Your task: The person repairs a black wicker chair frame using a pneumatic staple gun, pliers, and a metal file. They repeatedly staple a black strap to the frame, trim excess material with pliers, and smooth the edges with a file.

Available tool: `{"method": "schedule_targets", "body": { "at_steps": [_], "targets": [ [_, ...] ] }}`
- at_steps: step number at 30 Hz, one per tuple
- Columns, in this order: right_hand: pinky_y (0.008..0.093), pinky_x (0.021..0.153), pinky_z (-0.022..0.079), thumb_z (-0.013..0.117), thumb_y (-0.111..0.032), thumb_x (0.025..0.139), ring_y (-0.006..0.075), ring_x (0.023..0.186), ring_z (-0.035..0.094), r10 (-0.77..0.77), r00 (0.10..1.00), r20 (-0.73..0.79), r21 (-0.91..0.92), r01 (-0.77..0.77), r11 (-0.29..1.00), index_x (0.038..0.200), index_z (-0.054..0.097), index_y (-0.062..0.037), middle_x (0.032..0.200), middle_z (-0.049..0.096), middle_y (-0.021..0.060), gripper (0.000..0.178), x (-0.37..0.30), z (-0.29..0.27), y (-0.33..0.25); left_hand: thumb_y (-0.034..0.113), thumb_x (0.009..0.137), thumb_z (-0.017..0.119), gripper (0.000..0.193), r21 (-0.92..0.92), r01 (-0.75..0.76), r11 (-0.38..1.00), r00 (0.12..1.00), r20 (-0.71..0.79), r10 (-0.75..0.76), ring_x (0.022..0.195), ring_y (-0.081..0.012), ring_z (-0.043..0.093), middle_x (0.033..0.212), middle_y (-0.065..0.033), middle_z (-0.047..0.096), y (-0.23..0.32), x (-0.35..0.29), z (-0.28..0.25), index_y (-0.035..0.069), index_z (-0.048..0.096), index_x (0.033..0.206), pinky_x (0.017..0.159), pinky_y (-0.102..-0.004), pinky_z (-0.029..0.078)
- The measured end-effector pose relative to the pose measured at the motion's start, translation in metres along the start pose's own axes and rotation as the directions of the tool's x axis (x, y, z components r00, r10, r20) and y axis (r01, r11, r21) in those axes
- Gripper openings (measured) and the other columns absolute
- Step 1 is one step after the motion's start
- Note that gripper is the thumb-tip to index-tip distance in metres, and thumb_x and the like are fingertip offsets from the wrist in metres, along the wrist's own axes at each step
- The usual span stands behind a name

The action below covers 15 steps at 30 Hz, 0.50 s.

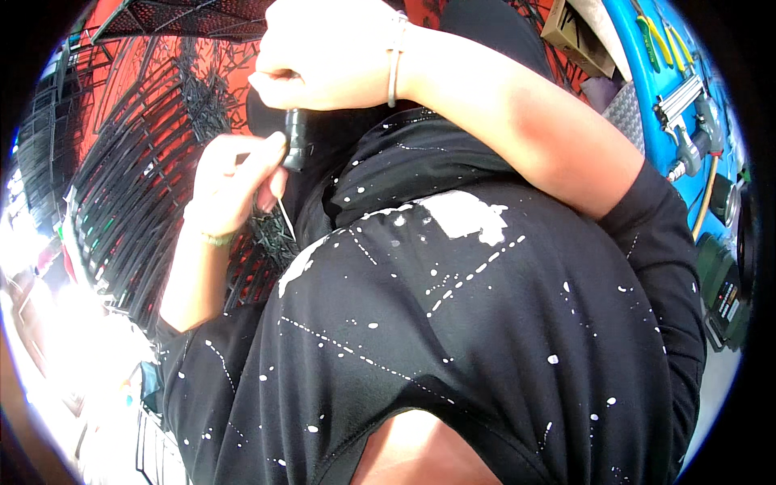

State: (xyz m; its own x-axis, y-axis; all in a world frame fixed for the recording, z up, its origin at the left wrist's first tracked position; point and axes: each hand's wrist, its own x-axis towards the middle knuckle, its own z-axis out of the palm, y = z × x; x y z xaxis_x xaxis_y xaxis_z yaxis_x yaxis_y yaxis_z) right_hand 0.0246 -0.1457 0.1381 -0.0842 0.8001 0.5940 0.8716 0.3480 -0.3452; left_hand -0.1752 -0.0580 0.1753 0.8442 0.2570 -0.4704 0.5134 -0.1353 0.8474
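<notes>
Close to the upper middle, my right hand (331,61) is closed round the upper part of a black cylindrical tool (297,139), whose ridged lower end sticks out below the fist. Just left of that end is my left hand (230,178), with thumb and fingers pinched together. The thumb tip lies against or very near the tool; which one cannot be told. A thin pale strip (286,217) hangs down from the left fingers toward my black, white-spotted shirt (485,323). What sits inside the right fist is hidden.
Many long, curved black strips (129,186) lie over a red surface (222,61) on the left. A black mesh basket (186,18) is at the top. On the right, a blue table (643,48) carries pliers (653,40) and a metal air tool (681,101). A cardboard box (575,39) stands beside it.
</notes>
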Motion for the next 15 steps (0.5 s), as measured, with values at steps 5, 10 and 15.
{"method": "schedule_targets", "body": {
  "at_steps": [5,10,15],
  "targets": [
    [0.0397,0.069,0.038,0.057,-0.027,0.076,0.0257,0.060,0.057,-0.024,0.998,-0.062,-0.030,0.022,0.999,0.053,0.063,-0.0107,0.056,0.059,0.0077,0.028,-0.002,-0.001,0.002,0.027,0.098,0.053,0.047,-0.266,-0.031,0.964,1.000,-0.008,0.030,0.037,-0.0089,0.043,0.047,-0.0033,0.051,-0.023,0.011,0.008,0.004,0.056,0.057,0.039,-0.0231,0.033],
    [0.0398,0.071,0.039,0.059,-0.025,0.075,0.0261,0.060,0.056,-0.015,0.997,-0.073,0.016,0.016,1.000,0.054,0.063,-0.0104,0.056,0.058,0.0082,0.026,-0.005,-0.009,-0.001,0.023,0.102,0.040,0.059,-0.558,-0.128,0.820,0.989,-0.129,0.067,0.026,-0.0137,0.030,0.038,-0.0029,0.038,-0.035,0.019,0.039,0.008,0.038,0.045,0.030,-0.0255,0.028],
    [0.0400,0.074,0.039,0.060,-0.025,0.078,0.0254,0.065,0.058,0.019,1.000,-0.006,0.009,-0.019,1.000,0.056,0.063,-0.0096,0.060,0.059,0.0079,0.026,0.001,-0.008,-0.006,0.025,0.099,0.050,0.050,-0.692,-0.192,0.696,0.981,-0.131,0.141,0.030,-0.0125,0.034,0.041,-0.0035,0.039,-0.047,0.019,0.043,0.003,0.047,0.053,0.032,-0.0250,0.028]
  ]
}}
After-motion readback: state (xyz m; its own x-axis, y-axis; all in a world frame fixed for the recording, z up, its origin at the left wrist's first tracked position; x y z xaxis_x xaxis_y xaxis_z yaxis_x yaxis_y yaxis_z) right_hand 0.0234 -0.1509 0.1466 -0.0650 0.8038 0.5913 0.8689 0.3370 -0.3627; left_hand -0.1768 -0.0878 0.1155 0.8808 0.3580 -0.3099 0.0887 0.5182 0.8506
